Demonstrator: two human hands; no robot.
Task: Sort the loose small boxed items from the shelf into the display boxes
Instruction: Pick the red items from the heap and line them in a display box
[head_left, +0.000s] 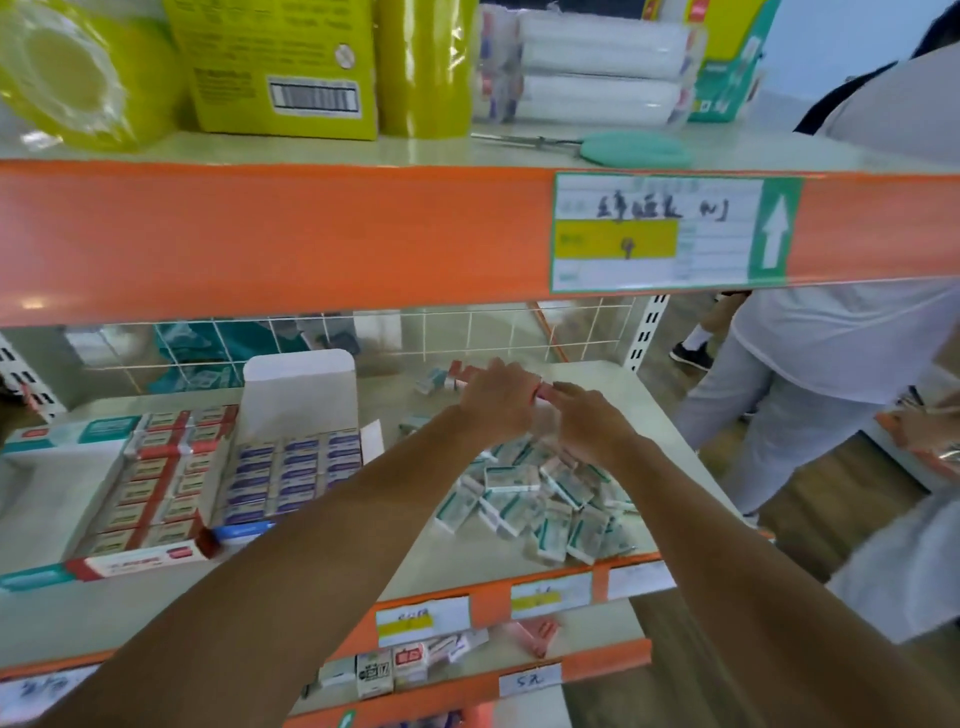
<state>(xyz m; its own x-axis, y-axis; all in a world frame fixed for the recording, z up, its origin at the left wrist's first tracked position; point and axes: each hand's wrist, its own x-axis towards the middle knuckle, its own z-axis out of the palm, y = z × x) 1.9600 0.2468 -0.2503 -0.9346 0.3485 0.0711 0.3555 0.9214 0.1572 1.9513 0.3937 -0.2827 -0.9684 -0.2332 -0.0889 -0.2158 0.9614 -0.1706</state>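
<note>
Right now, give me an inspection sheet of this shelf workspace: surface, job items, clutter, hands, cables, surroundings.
Surface: pale shelf with orange front edge.
Job's things: pile of green-white boxes at right; red display box and blue display box at left, both stocked.
Clutter: few loose boxes at the back.
Hands: left hand grips red boxes; right hand touches them, grip unclear.
Cables: nothing seen.
Surroundings: another person at right; teal-handled tool on shelf above.
</note>
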